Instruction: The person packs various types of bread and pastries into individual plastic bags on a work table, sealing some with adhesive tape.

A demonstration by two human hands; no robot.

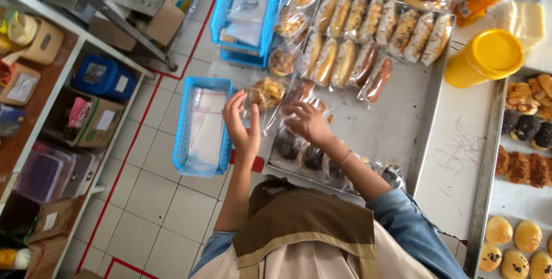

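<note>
1. Your left hand (241,126) is raised with the palm open and the fingers spread, just beside a bagged bun (265,93) in clear wrap. You touch the edge of its wrap, but I cannot tell whether you grip it.
2. Your right hand (307,122) is curled, fingers bent down onto a second clear bag (305,92) lying on the metal tray (397,123). It seems to pinch the plastic, though the hold itself is hidden.
3. The bagged bun sits at the tray's near left corner, between your two hands and just right of the blue basket (202,126).
4. That basket holds a stack of empty clear bags. A second blue basket (247,14) lies further off, also with bags.
5. Rows of wrapped long rolls (351,37) fill the far end of the tray.
6. Wrapped dark pastries (302,155) lie under your right wrist.
7. A yellow-lidded tub (486,57) stands to the right, well apart from your hands.
</note>
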